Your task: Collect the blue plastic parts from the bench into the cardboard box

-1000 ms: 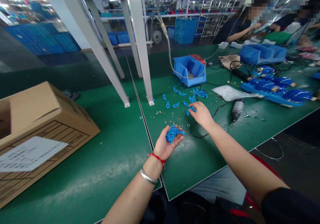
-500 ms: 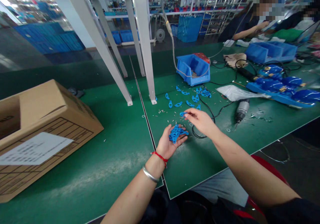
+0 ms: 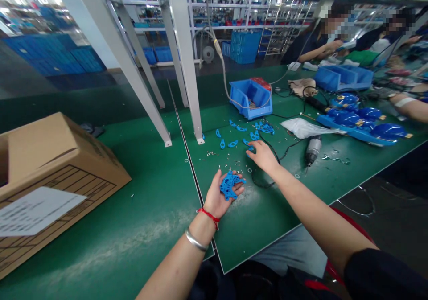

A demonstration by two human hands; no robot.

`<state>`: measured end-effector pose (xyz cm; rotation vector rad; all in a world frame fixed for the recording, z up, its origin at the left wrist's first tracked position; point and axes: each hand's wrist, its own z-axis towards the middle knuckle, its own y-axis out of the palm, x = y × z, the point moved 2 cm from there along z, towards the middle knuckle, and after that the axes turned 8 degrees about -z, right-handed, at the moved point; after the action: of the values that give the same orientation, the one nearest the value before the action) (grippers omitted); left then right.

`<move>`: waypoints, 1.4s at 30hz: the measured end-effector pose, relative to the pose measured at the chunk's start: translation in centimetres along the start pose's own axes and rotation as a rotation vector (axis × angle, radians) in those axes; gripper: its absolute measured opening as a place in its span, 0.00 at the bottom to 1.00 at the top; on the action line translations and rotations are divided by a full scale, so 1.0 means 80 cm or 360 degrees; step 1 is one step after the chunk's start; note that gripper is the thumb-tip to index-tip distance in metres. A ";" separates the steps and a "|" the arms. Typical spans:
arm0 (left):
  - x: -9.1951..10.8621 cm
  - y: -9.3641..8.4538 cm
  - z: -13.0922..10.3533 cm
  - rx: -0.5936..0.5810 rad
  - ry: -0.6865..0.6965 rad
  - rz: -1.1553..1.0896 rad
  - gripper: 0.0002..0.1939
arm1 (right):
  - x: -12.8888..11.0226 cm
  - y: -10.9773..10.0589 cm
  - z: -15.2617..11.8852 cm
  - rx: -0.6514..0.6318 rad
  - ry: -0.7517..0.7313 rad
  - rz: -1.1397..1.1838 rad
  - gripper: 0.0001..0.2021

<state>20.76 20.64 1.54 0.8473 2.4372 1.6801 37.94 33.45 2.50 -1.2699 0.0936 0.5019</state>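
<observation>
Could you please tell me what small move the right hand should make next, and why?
I would probably have the right hand bring the blue piece at its fingertips over to the left hand, which is palm up with a heap of similar blue parts on it. Whether that piece is already gripped is hard to tell.
</observation>
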 end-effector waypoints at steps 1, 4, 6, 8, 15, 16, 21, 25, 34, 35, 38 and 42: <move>0.000 0.001 -0.001 0.0011 -0.0011 0.0017 0.24 | 0.011 0.006 0.002 0.0016 0.0044 -0.0026 0.13; 0.001 0.001 -0.002 0.0058 -0.0026 0.0055 0.24 | 0.022 0.020 0.001 0.0009 0.0064 -0.0032 0.10; 0.000 0.000 -0.002 0.0063 -0.0028 0.0072 0.23 | 0.013 0.022 -0.004 -0.0004 0.0043 -0.0017 0.09; 0.000 -0.002 -0.001 0.0031 -0.0023 0.0080 0.23 | -0.007 0.015 -0.011 -0.0007 0.0015 0.0004 0.09; 0.001 -0.012 0.006 0.0029 0.0080 -0.0036 0.18 | -0.121 -0.046 -0.061 -0.0366 -0.0560 0.0628 0.10; 0.002 -0.012 0.006 0.0021 0.0102 -0.0054 0.17 | -0.125 -0.050 -0.063 -0.0401 -0.0642 0.0636 0.08; 0.003 -0.002 0.002 -0.0092 0.0028 -0.0011 0.21 | -0.047 -0.032 -0.029 -0.0066 -0.0151 0.0270 0.09; 0.003 0.000 0.000 -0.0072 0.0018 0.0027 0.23 | 0.035 -0.006 -0.001 0.0032 0.0213 0.0033 0.12; 0.000 -0.006 0.003 -0.0029 0.0025 0.0015 0.25 | -0.041 -0.032 -0.017 -0.0256 -0.0138 0.0470 0.08; 0.000 -0.006 0.003 -0.0011 0.0029 -0.0005 0.24 | -0.064 -0.040 -0.024 -0.0340 -0.0280 0.0587 0.09; 0.000 -0.007 0.004 0.0052 0.0028 -0.0073 0.22 | -0.115 -0.055 -0.040 -0.0553 -0.0690 0.0703 0.08; 0.002 -0.005 0.002 -0.0007 -0.0002 -0.0078 0.23 | -0.101 -0.038 -0.021 -0.0409 -0.0695 0.0550 0.09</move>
<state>20.52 20.74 1.20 0.7813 2.4321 1.6671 32.36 28.74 7.42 -1.3716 -0.1253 1.1069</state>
